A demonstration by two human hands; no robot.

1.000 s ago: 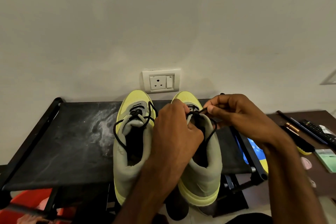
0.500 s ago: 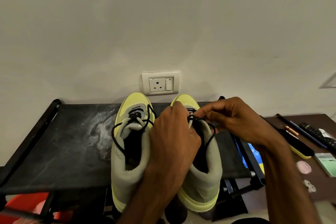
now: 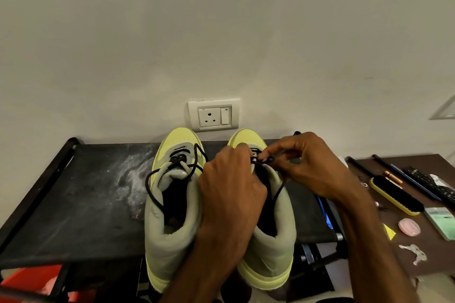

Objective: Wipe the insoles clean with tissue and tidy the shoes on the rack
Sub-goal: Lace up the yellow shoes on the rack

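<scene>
Now, just below the socket (image 3: 213,114), the right shoe (image 3: 270,248) stands on the rack (image 3: 73,204) beside the left shoe (image 3: 170,241). Within 1 s the right hand (image 3: 312,170) has closed toward the left hand (image 3: 231,187); both pinch the black lace (image 3: 267,160). We judge only lace tidying remains.
</scene>
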